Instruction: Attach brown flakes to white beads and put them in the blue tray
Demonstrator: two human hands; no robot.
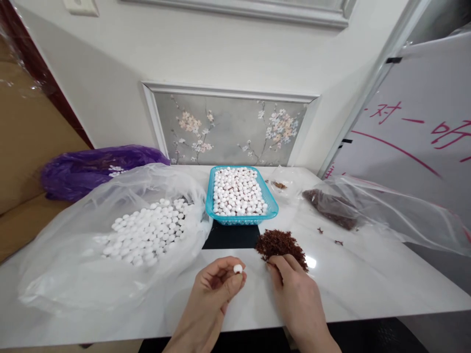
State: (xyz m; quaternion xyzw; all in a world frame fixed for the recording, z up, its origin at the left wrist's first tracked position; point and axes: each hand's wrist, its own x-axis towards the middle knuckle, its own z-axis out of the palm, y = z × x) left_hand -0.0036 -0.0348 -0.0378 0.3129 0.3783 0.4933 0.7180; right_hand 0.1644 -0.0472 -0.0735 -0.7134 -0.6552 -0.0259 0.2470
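Observation:
My left hand (217,289) pinches a small white ball (238,269) between thumb and fingertips, just above the white table. To the right, my right hand (296,289) reaches to the near edge of a pile of small reddish-brown pieces (279,243). Its thumb and index finger are pressed together there; what lies between the tips is hidden. Beyond both hands stands a blue plastic basket (272,208), filled with white balls and bits of brown among them. On the left, a clear plastic bag (66,264) lies open with many loose white balls (147,230) inside.
A purple bag (84,171) lies at the back left beside cardboard (33,132). At right, a clear bag holds brown pieces (331,208). A small clear bag (283,180) sits behind the pile. Stray brown pieces (339,242) dot the table. A whiteboard (412,113) leans at right.

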